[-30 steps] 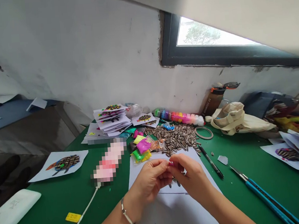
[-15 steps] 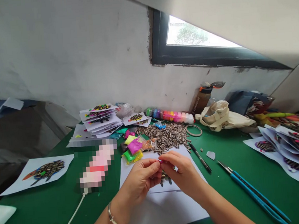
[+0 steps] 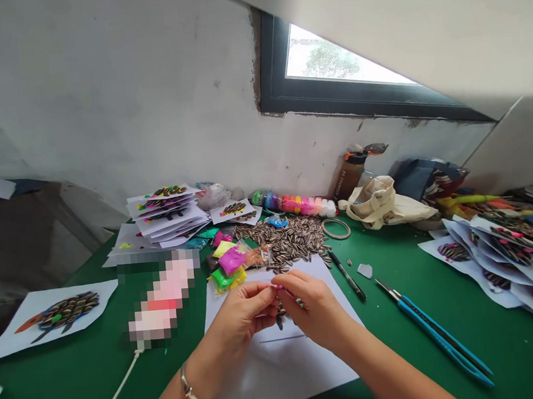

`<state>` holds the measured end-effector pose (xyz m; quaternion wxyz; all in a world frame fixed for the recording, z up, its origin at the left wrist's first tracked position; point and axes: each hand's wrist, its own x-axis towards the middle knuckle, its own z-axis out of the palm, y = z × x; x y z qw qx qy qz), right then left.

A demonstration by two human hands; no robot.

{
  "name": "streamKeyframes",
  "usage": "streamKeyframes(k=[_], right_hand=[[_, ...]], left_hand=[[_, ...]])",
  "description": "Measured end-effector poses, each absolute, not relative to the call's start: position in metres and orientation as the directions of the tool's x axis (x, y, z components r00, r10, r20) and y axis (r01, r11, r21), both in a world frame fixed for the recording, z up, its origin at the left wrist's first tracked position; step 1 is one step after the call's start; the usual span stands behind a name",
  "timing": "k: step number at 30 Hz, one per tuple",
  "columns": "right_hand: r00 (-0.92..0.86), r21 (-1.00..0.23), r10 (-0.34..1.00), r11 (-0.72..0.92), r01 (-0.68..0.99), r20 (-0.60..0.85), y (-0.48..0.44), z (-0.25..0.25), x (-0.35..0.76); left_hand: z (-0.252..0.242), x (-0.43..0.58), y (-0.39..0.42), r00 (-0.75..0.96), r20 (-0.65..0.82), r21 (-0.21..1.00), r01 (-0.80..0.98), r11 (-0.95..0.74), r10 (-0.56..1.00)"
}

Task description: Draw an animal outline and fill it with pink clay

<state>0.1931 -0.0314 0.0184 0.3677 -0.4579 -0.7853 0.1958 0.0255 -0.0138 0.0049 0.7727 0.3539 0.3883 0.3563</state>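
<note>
Your left hand and right hand are together, fingertips meeting. Both are pinched on a small pink piece of soft material, too small to identify further. The silver bracelet sits on your left wrist.

Change over the last second: the view has swung to the right and the whole tabletop has slid leftward in the picture. The hands have kept the same pinch throughout. The pink piece has not left the fingertips, so it is still being worked in the air rather than set down.

Position: the piece is held just above the white paper sheet, over a few striped seeds lying on it.

Beyond the hands lie the small coloured packets and the heap of striped sunflower seeds. A black pen and a long blue-handled tool lie apart to your right on the green table. A stack of finished seed pictures stands at the far left.
</note>
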Motion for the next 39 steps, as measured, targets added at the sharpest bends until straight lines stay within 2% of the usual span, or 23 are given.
streamKeyframes(k=[6, 11, 18, 24, 28, 33, 39], right_hand=[[-0.318, -0.611, 0.868, 0.494, 0.619, 0.380, -0.033, 0.022, 0.192], [-0.251, -0.648, 0.888, 0.454, 0.612, 0.385, -0.032, 0.018, 0.192], [-0.321, -0.634, 0.878, 0.478, 0.609, 0.355, -0.036, 0.019, 0.191], [-0.287, -0.628, 0.889, 0.456, 0.631, 0.357, -0.032, 0.014, 0.193], [-0.274, -0.670, 0.905, 0.424, 0.609, 0.324, -0.030, 0.013, 0.194], [-0.185, -0.758, 0.951, 0.309, 0.574, 0.248, -0.029, 0.016, 0.195], [-0.121, -0.816, 0.951, 0.307, 0.490, 0.286, -0.024, 0.012, 0.202]], left_hand=[[0.009, 0.025, -0.012, 0.438, -0.353, 0.848, -0.223, 0.480, 0.827], [0.006, 0.026, -0.009, 0.383, -0.389, 0.851, -0.199, 0.486, 0.838], [0.009, 0.026, -0.012, 0.444, -0.326, 0.868, -0.211, 0.450, 0.835], [0.009, 0.025, -0.012, 0.430, -0.312, 0.880, -0.205, 0.428, 0.847], [0.002, 0.024, -0.010, 0.430, -0.296, 0.889, -0.202, 0.411, 0.853], [0.004, 0.022, -0.009, 0.385, -0.300, 0.901, -0.185, 0.392, 0.873], [0.016, 0.019, -0.007, 0.314, -0.363, 0.859, -0.251, 0.446, 0.877]])
